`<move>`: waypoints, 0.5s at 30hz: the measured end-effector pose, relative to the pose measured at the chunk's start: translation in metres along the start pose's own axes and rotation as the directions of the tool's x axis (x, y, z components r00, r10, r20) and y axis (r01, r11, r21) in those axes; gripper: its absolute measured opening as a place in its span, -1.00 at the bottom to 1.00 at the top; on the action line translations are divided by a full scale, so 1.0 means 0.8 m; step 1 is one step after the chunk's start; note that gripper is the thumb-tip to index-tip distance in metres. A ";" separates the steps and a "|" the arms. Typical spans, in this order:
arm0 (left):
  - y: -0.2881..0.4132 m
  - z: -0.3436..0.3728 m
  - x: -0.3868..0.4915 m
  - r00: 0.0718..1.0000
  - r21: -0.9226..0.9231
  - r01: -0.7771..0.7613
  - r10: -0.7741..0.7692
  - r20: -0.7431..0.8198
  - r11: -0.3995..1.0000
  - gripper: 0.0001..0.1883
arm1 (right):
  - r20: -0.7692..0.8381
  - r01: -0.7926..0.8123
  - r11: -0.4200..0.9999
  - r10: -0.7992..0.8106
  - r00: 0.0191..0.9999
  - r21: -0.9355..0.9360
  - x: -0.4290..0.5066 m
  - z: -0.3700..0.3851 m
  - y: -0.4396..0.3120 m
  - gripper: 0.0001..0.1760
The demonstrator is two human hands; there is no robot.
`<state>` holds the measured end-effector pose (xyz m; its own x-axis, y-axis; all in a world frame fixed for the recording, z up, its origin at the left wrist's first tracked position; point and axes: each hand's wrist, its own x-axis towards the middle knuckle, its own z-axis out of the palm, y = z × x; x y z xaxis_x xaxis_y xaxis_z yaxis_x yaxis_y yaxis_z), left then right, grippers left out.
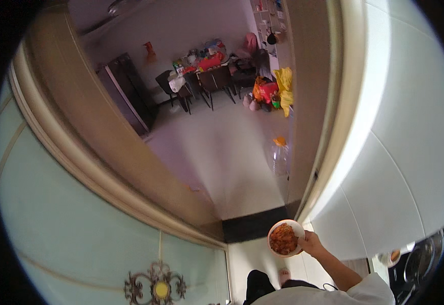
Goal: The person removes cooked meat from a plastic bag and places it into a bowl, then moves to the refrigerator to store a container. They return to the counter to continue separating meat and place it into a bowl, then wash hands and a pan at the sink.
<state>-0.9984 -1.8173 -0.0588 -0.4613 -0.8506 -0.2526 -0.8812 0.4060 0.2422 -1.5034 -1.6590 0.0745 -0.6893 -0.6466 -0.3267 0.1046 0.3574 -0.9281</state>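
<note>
My right hand (310, 243) grips the rim of a white bowl (300, 230) at the lower middle, with the thumb at its inner side. Reddish-brown food (283, 239) lies in the bowl, more to its left side. The bowl is held over the pale floor, close to the dark threshold strip (254, 224) of a doorway. My left hand is out of view.
A wide door frame (309, 95) surrounds the opening. Beyond it, a plastic bottle with an orange cap (279, 156) stands by the right jamb. Farther off are chairs (217, 81), a loaded table and bags (284, 85). A stove (416, 267) lies at the lower right, a decorated glass panel (92, 213) at left.
</note>
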 end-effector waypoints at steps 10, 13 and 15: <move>0.106 -0.072 0.353 0.894 -0.348 0.317 -0.156 0.419 0.882 -0.66 | 0.049 0.025 0.966 -0.013 0.999 -0.256 0.345 0.102 -0.142 -0.58; 0.196 -0.158 0.511 0.948 -0.554 0.192 -0.007 0.318 0.810 -0.64 | 0.068 0.156 0.952 -0.143 0.987 -0.264 0.432 0.117 -0.203 -0.65; 0.253 -0.215 0.594 0.961 -0.688 0.133 0.078 0.266 0.713 -0.59 | 0.061 0.073 0.959 -0.059 0.996 -0.272 0.487 0.124 -0.242 -0.56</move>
<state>-1.3785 -2.1967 0.0310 -0.5391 -0.6971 -0.4727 -0.6185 -0.0534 0.7840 -1.7212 -2.0467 0.1090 -0.6494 -0.7064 -0.2817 -0.1454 0.4789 -0.8658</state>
